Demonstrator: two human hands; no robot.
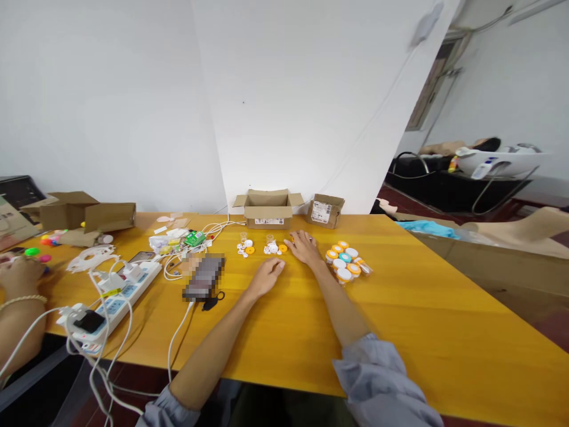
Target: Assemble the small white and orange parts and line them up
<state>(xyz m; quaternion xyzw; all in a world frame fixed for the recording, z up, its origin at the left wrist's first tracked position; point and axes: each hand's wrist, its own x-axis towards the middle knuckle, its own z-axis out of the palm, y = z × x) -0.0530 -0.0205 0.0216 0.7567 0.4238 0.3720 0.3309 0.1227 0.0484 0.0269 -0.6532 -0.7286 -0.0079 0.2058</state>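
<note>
My left hand [267, 276] rests low over the wooden table [427, 320], fingers loosely stretched to the right with nothing visible in them. Farther forward, my right hand [304, 247] has its fingers spread, fingertips close beside a small orange cap [283, 248]; whether they touch it I cannot tell. Left of that cap lies a group of small white parts [272, 247] with a clear cup [269, 238]. A similar group has another orange cap [249, 250] and a white round piece [248, 243]. Right of my right hand sit several round containers [344, 262] with orange, white and teal lids.
An open cardboard box [267, 209] and a smaller box [326, 210] stand against the wall. Leftward are a blurred-out phone [204, 277], a power strip [128, 296] with tangled cables, and a green packet [194, 238]. Another person's hand [18, 276] is at far left.
</note>
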